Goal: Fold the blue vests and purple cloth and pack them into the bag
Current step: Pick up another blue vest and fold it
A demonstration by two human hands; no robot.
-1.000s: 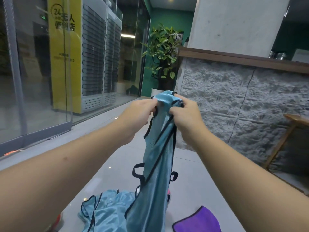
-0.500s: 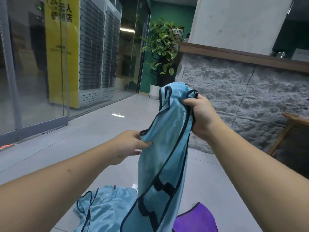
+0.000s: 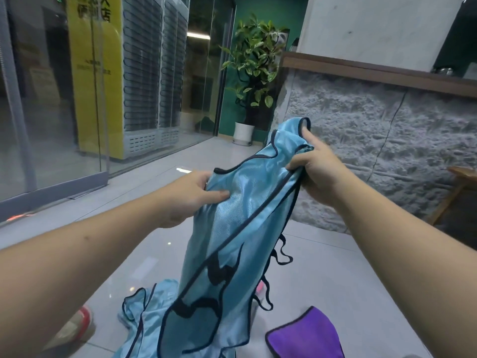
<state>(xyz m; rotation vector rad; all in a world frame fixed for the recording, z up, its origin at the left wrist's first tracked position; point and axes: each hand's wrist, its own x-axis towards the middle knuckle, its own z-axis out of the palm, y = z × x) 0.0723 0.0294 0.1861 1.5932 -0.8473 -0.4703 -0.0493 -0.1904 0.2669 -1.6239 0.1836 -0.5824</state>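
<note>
A light blue vest [image 3: 232, 228] with dark trim hangs in the air in front of me. My right hand [image 3: 317, 171] grips its upper right edge, index finger stretched up along the top strap. My left hand [image 3: 191, 192] pinches the vest's left edge lower down, thumb on the front. A second blue vest [image 3: 144, 313] lies crumpled on the floor below, partly hidden by the held one. A purple cloth [image 3: 307, 334] with dark trim lies on the floor at the lower right. No bag is in view.
I stand on a glossy grey tiled floor [image 3: 335, 280]. A rough stone counter wall [image 3: 374, 151] is close on the right, with a wooden stool [image 3: 456, 187] beside it. A potted plant [image 3: 253, 81] stands ahead, glass doors on the left. A shoe [image 3: 77, 329] shows at the lower left.
Both hands first held the vest's top together. My left hand slid down the left edge, and the hands have since moved apart, spreading the upper part of the vest wider.
</note>
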